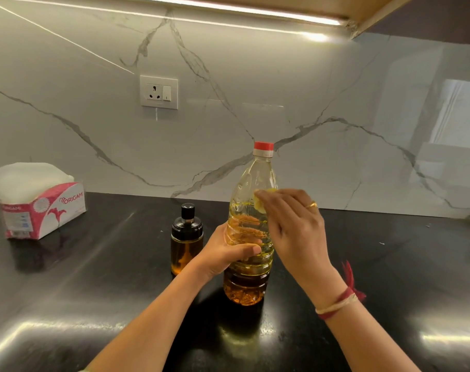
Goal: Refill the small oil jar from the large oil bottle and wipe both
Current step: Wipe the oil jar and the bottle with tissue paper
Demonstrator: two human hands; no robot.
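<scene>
Wiping stage: the capped large oil bottle (247, 280), upright, is gripped at its waist by the left hand (223, 251), and what seems a small pale wad (261, 202) is pinched against its shoulder by the right hand (293, 224). The small oil jar (187, 237) stands just beside it, at nine o'clock. Downward strokes are advised, with the base kept planted.

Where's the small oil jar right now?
Head view, centre: the small oil jar stands on the black counter, just left of the large oil bottle.
</scene>
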